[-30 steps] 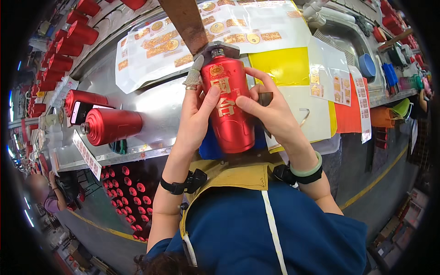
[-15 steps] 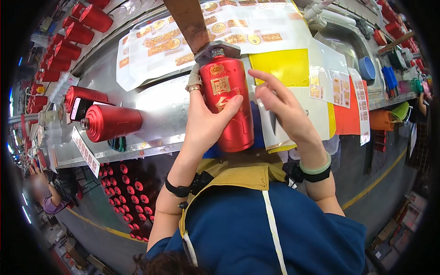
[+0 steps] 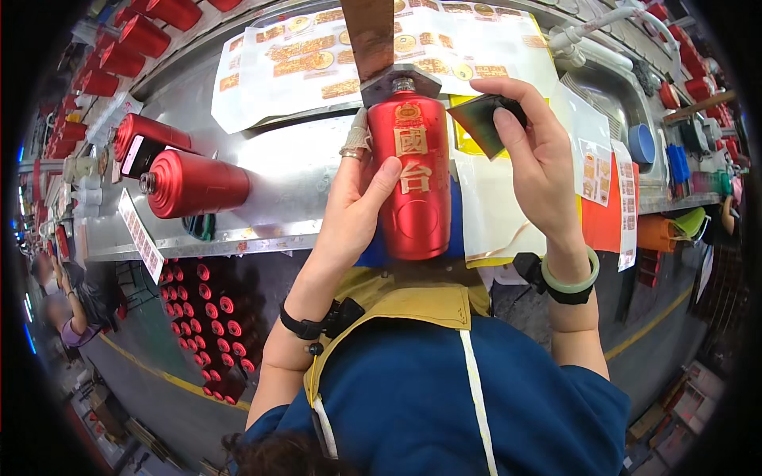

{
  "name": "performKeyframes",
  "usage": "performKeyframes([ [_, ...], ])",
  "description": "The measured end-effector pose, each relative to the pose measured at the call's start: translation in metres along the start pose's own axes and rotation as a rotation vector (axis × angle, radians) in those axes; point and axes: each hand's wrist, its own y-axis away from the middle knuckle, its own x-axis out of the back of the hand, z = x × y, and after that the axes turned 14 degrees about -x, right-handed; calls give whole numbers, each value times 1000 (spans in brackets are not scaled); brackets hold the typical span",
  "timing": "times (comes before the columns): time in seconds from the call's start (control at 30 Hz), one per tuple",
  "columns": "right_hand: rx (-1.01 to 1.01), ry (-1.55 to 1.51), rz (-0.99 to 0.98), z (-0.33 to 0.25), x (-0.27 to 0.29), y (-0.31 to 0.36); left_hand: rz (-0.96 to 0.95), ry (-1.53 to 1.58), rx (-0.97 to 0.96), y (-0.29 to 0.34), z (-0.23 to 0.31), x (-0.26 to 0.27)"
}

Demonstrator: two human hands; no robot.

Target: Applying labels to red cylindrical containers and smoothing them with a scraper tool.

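A red bottle [image 3: 421, 210] with gold characters lies along the bench in front of me. Its neck fits in the dark metal bracket [image 3: 399, 78] under a brown upright bar [image 3: 369, 36]. My left hand [image 3: 355, 198] is closed round the bottle's left side, thumb on its front, cloth wrapped on one finger. To the right of the bottle, my right hand [image 3: 544, 155] pinches a dark, thin, flat scraper-like piece [image 3: 486, 125] between thumb and fingers. One corner of that piece points toward the bottle's shoulder; contact cannot be made out.
Sheets of gold stickers [image 3: 294, 59] spread behind the bottle. Two more red bottles [image 3: 202, 189] and a phone [image 3: 143, 155] are at left. On the right are a red sheet [image 3: 599, 214], a sink [image 3: 615, 91] and a blue cup [image 3: 640, 144]. Several red bottles [image 3: 210, 321] stand below the bench.
My right hand has moved up and right from the bottle, its fingers now pinching the dark flat piece. My left thumb has shifted off the lower character, and the view has swung slightly.
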Motion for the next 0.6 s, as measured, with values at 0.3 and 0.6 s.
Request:
performKeyframes([
  [0.3,-466,-178,-148,29,-38,28,-84,-141,-28,2,-1,3],
  [0.6,-519,-218,-188,29,-32,24,-63,-142,-12,4,-1,3],
])
